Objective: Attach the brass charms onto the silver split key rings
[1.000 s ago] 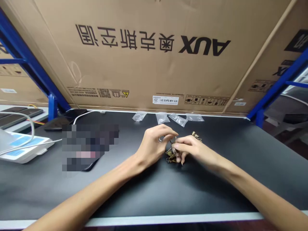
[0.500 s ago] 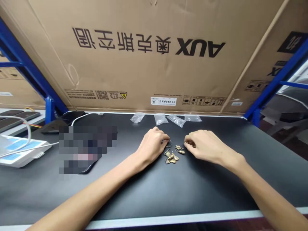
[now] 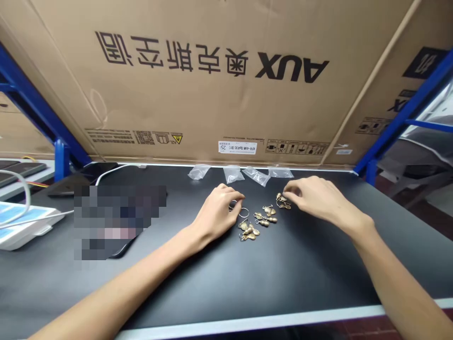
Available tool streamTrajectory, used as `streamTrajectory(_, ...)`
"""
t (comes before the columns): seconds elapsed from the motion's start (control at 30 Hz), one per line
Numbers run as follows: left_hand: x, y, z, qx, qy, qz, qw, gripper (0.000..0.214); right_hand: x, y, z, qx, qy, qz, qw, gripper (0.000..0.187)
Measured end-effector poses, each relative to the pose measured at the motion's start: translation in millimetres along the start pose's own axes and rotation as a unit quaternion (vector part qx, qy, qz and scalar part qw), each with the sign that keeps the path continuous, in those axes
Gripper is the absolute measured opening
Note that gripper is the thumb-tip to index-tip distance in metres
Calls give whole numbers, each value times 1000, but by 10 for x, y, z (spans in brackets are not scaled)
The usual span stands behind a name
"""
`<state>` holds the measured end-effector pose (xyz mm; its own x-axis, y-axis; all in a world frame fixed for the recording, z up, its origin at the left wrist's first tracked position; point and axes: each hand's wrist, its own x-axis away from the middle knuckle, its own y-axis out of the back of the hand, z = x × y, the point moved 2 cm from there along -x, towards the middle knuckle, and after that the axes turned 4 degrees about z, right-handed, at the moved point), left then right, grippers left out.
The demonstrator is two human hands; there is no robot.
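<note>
Several small brass gourd charms lie on the black table top [image 3: 247, 283]. One cluster of charms [image 3: 248, 231] is joined to a silver key ring [image 3: 242, 212]. My left hand [image 3: 216, 213] rests beside that ring, fingers curled and pinching it. Two more charms [image 3: 267, 216] lie loose to the right. My right hand [image 3: 314, 197] is further right and back, its fingertips pinched on another brass charm [image 3: 282, 202] that rests on the table.
A large AUX cardboard box [image 3: 226, 80] stands along the table's back edge, with several small clear plastic bags [image 3: 244, 174] in front of it. A blurred patch [image 3: 118, 219], a white cable and a white-blue device [image 3: 21, 222] lie at the left. Blue rack posts flank the table.
My hands have parted. My right hand left the charms by the ring and moved right and back onto another charm. My left hand stayed on the ring.
</note>
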<state>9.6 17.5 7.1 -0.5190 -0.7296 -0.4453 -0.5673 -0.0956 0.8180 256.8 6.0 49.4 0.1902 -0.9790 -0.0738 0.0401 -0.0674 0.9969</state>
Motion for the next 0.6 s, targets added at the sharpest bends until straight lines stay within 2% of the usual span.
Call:
streamTrajectory(0.1,5,-7,-14,3,-10,-8,1000,21,-69,-88,-100,-8,13,43,999,20)
streamTrajectory(0.2,11,-18,-28,0,-17,-8,1000,20,-118,-177,-105,-11,34,57,998,17)
streamTrajectory(0.37,19,-27,-25,-4,-22,-5,1000,20,-136,-219,-39,-4,64,52,997,15)
streamTrajectory(0.53,17,-20,-22,-5,-30,-15,999,19,-112,-137,-43,-4,89,35,995,24)
streamTrajectory(0.6,13,-5,-40,5,-34,-28,999,20,-103,-83,-49,-22,103,9,994,27)
